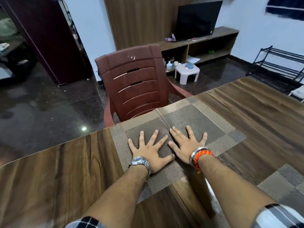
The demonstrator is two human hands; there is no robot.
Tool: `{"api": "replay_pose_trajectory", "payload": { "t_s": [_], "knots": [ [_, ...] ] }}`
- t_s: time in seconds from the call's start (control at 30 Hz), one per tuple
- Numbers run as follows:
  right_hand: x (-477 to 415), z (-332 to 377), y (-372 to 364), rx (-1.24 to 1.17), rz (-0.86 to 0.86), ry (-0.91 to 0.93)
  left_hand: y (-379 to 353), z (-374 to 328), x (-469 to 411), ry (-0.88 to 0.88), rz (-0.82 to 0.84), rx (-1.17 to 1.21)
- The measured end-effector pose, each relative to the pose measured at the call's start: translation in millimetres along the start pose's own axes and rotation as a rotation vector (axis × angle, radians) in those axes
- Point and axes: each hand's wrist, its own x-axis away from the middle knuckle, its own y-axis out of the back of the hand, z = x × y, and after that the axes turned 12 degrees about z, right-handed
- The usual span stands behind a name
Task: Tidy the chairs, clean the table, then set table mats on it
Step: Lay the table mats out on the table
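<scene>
A woven brown table mat (189,116) lies flat on the wooden table (65,170), near its far edge. My left hand (150,150), with a watch on the wrist, presses flat on the mat with fingers spread. My right hand (186,143), wearing a bangle and orange thread, lies flat beside it, also with fingers spread. A brown plastic chair (136,79) stands tucked against the far edge of the table, right behind the mat. A second mat (283,181) lies at the right edge of the view.
Behind the chair are a dark fridge (49,38), a small white stool (186,72), and a low TV unit (205,45) with a television (197,18). A black metal rack (279,63) stands at the right wall. The floor is dark and glossy.
</scene>
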Motion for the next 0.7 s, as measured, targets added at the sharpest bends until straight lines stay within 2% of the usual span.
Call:
{"api": "replay_pose_trajectory", "payload": {
  "t_s": [0.33, 0.7],
  "knots": [
    [2.1, 3.0, -6.0, -0.017, -0.045, -0.045, -2.2, 7.4, 1.4, 0.036, -0.033, 0.013],
    [4.0, 3.4, -6.1, -0.015, -0.019, -0.071, 0.2, 8.2, 4.0, 0.014, -0.011, 0.017]
  ]
}}
